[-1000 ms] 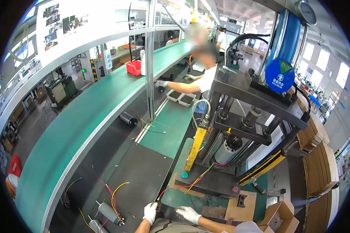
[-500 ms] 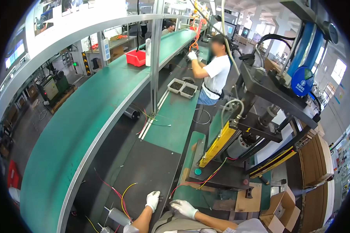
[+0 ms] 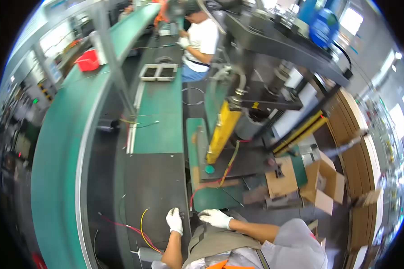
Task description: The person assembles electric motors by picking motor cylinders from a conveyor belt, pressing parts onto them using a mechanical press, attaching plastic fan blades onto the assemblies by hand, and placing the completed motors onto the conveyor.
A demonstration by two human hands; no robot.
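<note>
My left hand [image 3: 175, 221], in a white glove, rests near the right edge of the dark mat [image 3: 155, 179]. Its fingers are curled in, and whatever they might hold is hidden. My right hand [image 3: 216, 219], also gloved, is just in front of my body with its fingers stretched out and nothing visible in it. Left of my left forearm lies a grey cylindrical motor [image 3: 149, 254], partly hidden by the arm. Red and yellow wires [image 3: 142, 231] run from it across the mat.
A press with a yellow guard [image 3: 221, 132] stands ahead to the right, wires on its base. An open cardboard box [image 3: 322, 181] lies further right. A green conveyor [image 3: 58, 157] with a red bin [image 3: 88, 61] runs along the left. A co-worker [image 3: 202, 40] sits beyond twin trays [image 3: 158, 80].
My view has turned right and downward, so the press, conveyor and co-worker appear shifted left and up. Both hands stay close together near my body, with little change in pose.
</note>
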